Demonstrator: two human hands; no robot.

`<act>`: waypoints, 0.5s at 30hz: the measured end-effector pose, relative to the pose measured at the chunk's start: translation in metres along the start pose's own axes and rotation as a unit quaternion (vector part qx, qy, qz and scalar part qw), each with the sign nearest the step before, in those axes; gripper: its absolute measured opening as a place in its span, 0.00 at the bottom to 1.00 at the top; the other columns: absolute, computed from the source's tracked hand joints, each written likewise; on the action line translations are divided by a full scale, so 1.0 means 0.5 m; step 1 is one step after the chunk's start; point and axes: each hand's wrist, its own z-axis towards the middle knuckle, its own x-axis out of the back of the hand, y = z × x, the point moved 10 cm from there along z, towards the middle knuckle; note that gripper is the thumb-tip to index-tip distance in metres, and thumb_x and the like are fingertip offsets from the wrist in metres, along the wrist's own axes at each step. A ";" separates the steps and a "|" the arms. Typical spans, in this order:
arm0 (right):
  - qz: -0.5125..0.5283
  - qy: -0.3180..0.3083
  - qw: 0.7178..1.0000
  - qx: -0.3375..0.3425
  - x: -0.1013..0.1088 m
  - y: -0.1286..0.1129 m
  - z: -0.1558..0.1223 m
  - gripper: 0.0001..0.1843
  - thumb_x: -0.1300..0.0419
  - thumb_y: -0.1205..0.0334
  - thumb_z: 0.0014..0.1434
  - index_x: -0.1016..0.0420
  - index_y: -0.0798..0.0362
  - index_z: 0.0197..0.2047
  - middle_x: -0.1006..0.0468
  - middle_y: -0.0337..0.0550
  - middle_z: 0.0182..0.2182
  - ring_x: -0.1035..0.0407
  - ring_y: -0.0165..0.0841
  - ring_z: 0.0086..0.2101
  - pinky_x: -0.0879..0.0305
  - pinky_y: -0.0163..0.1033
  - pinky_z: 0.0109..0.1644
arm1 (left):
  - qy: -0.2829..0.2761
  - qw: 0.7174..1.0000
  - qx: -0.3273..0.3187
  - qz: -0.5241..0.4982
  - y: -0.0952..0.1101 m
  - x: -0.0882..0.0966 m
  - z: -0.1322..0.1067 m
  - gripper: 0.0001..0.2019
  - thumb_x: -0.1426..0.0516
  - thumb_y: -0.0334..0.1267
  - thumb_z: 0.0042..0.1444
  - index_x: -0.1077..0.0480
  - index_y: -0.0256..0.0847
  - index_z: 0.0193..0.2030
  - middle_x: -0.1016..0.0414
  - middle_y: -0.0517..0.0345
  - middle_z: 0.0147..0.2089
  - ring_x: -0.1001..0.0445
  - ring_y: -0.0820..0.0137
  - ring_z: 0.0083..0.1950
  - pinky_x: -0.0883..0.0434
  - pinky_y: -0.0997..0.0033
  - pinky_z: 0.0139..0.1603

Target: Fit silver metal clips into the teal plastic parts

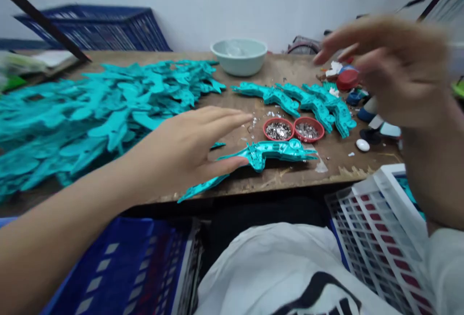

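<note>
My right hand point(402, 68) is up, too blurred for me to tell its grip. My left hand point(192, 143), thumb and fingers wide apart, is over a teal piece point(273, 150), touch unclear. Ahead-right of it sit two red dishes point(278, 139); farther, a pale bowl point(241, 66).

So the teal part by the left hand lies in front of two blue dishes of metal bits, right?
Not quite: in the head view, the dishes are red, not blue. The teal part by the left hand does lie in front of them.
</note>
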 end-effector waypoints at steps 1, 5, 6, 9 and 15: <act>-0.009 -0.045 0.999 0.020 -0.049 0.019 -0.003 0.34 0.46 0.33 0.87 0.12 0.48 0.71 0.08 0.49 0.60 0.13 0.46 0.58 0.19 0.52 0.65 | -0.034 0.999 -0.002 0.003 -0.011 -0.055 0.010 0.37 0.45 0.57 0.79 0.33 0.40 0.87 0.23 0.43 0.84 0.22 0.45 0.82 0.23 0.42 0.83; -0.066 -0.283 0.957 0.000 -0.305 0.198 -0.045 0.22 0.41 0.55 0.82 0.07 0.49 0.65 0.06 0.49 0.57 0.13 0.48 0.56 0.20 0.55 0.64 | -0.176 0.981 0.063 0.040 -0.083 -0.257 0.027 0.44 0.40 0.56 0.75 0.40 0.38 0.91 0.27 0.34 0.87 0.23 0.35 0.84 0.20 0.39 0.79; -0.067 -0.308 0.949 -0.015 -0.355 0.248 -0.057 0.22 0.41 0.56 0.82 0.07 0.47 0.65 0.06 0.47 0.57 0.13 0.47 0.55 0.21 0.54 0.64 | -0.203 0.975 0.079 0.038 -0.098 -0.292 0.026 0.46 0.40 0.56 0.76 0.44 0.38 0.93 0.29 0.33 0.88 0.23 0.35 0.84 0.19 0.39 0.78; -0.086 -0.317 0.943 -0.053 -0.450 0.369 -0.084 0.21 0.40 0.59 0.82 0.08 0.47 0.67 0.07 0.48 0.62 0.15 0.45 0.59 0.24 0.52 0.64 | -0.247 0.964 0.103 -0.003 -0.129 -0.357 0.021 0.49 0.41 0.59 0.76 0.49 0.39 0.95 0.30 0.35 0.88 0.22 0.36 0.82 0.19 0.42 0.77; -0.044 -0.304 0.949 -0.075 -0.481 0.375 -0.114 0.21 0.38 0.54 0.85 0.09 0.51 0.69 0.09 0.53 0.64 0.18 0.46 0.64 0.25 0.54 0.66 | -0.220 0.963 0.094 -0.126 -0.152 -0.389 0.002 0.44 0.44 0.59 0.77 0.47 0.46 0.94 0.30 0.45 0.89 0.24 0.42 0.85 0.23 0.43 0.83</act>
